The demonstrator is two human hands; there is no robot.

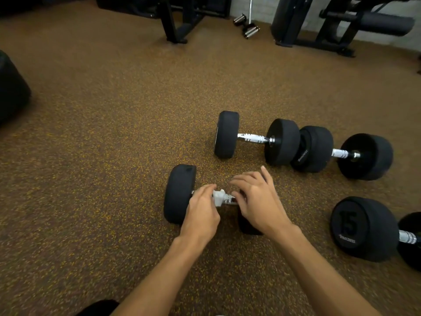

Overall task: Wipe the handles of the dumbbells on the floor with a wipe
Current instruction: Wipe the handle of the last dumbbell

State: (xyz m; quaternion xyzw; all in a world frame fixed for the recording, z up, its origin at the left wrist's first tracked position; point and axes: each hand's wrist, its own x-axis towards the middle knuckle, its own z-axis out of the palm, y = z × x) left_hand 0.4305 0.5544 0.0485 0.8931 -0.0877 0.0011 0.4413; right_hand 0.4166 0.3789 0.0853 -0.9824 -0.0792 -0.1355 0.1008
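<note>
white wipe is pinched on the handle of the near dumbbell by the left hand; the right hand is held alongside, fingers loosely spread.

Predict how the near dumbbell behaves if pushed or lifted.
Likely rolls: the near dumbbell rests on round heads on flat floor. Probably heavy: a similar dumbbell is marked 15. Wipe on its handle may slip.

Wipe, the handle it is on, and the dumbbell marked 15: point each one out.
wipe (218, 197): head view, the middle of the white wad.
handle (229, 199): head view, bare chrome just right of the wipe.
dumbbell marked 15 (355, 226): head view, the black end face with the number.
</note>
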